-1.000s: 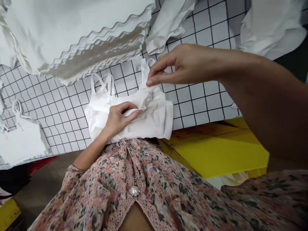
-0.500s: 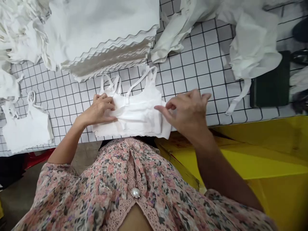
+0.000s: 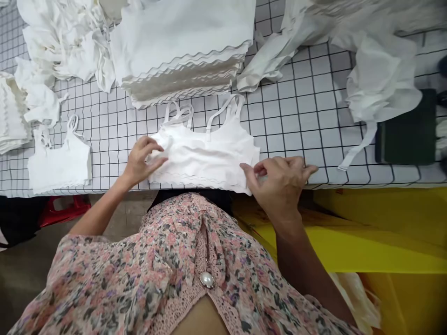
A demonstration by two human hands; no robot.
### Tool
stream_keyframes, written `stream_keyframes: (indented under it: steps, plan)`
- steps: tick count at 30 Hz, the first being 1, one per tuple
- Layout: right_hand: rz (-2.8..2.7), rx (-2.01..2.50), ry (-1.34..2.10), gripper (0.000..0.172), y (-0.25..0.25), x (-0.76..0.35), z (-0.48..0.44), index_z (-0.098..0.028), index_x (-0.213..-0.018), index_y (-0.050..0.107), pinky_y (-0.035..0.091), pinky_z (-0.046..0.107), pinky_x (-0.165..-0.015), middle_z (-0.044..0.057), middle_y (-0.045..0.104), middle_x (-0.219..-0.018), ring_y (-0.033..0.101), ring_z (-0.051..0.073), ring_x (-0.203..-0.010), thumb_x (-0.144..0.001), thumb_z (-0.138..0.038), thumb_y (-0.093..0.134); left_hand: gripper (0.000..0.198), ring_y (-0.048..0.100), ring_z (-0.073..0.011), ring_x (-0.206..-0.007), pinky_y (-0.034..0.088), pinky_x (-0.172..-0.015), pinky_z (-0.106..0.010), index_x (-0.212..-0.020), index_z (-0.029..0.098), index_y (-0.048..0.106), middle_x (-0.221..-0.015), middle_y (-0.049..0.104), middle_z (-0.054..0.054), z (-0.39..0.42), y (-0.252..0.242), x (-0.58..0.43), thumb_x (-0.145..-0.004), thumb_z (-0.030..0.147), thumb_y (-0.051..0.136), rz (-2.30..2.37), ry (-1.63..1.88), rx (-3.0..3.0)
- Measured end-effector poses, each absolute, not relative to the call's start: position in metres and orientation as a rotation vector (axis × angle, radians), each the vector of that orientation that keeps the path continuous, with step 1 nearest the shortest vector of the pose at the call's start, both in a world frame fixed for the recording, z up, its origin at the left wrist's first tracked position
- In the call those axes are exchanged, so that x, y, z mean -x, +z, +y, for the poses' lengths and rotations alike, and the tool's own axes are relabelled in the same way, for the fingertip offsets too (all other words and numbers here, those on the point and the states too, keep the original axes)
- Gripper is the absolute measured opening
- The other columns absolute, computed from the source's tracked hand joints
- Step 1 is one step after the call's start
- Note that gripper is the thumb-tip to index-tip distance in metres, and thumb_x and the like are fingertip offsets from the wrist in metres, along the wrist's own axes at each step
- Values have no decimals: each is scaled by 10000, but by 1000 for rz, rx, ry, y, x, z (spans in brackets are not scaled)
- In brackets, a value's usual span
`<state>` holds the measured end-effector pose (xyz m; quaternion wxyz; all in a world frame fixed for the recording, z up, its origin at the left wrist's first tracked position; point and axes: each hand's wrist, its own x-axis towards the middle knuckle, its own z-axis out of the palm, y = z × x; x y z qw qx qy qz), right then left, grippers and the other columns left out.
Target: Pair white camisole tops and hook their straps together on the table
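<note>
A white bra top (image 3: pixel 206 160) with thin shoulder straps lies flat at the table's front edge, straps pointing away from me. Its wavy hem faces me, and faint creases cross the front. At its left side is my left hand (image 3: pixel 141 160), thumb and fingers apart, fingertips by the fabric. My right hand (image 3: pixel 279 179) has its thumb and bent forefinger at the lower right edge of the top, gripping the fabric there; the other fingers curl away. A ring shows on that hand. Exactly how the cloth sits between thumb and forefinger is partly hidden.
Behind the top stands a thick stack of white wavy-edged pieces (image 3: pixel 185 51). Another bra top (image 3: pixel 59 165) lies left, near loose white garments (image 3: pixel 66 42). At right are a white garment with a hanging strap (image 3: pixel 380 79) and a dark green flat object (image 3: pixel 415 135). Yellow material (image 3: pixel 366 237) lies below the table.
My left hand has loosened from the fabric, and its fingers have spread. The bra top's front lies wider and flatter. My right hand has moved down along its right edge. The view has shifted.
</note>
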<state>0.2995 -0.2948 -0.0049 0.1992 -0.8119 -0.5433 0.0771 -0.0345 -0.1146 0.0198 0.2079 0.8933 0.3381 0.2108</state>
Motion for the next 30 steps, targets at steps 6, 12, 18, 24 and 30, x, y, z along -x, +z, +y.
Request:
stream_keyframes:
  steps: [6, 12, 18, 24, 30]
  plan:
    - [-1466, 2219, 231, 286, -18, -301, -304, -244, -688, 449, 384, 544, -973, 105, 634, -765, 528, 328, -1003, -933, -354, 547, 150, 652, -211, -946, 555, -849, -374, -969, 210, 678, -961, 688, -77, -162, 3, 61, -1065, 294, 599, 1007, 598, -2502]
    - [-1553, 2235, 147, 453, -4, -284, -295, -154, -1188, 693, 366, 657, -1135, 225, 716, -1230, 566, 424, -1264, -1011, -519, 491, 245, 663, -274, -1275, 546, -1085, -473, -1168, 213, 702, -1297, 720, -153, -161, 16, 35, -1089, 388, 549, 996, 442, -2536]
    - [-1936, 2138, 414, 790, -18, -247, -291, -131, -1730, 223, 92, 732, -1304, 207, 258, -1794, 212, 385, -1671, -1080, -580, 229, 675, 258, -358, -1693, 234, -1373, -619, -1637, 216, 423, -1764, 368, -168, -171, -6, 16, -1065, 542, 573, 824, 277, -2640]
    - [-1396, 2250, 96, 515, -31, -291, -328, -156, -1153, 713, 356, 628, -1160, 218, 723, -1226, 549, 403, -1273, -1051, -579, 436, 244, 646, -284, -1316, 505, -1145, -507, -1184, 241, 707, -1294, 744, -126, -172, -9, 55, -1054, 437, 639, 1009, 565, -2556]
    - [-1333, 2275, 71, 201, -31, -289, -314, -228, -763, 550, 393, 599, -1042, 112, 663, -846, 563, 364, -1079, -946, -310, 531, 220, 617, -282, -1077, 458, -1025, -512, -953, 237, 664, -1063, 727, -108, -162, -5, 50, -1080, 367, 542, 1099, 424, -2527]
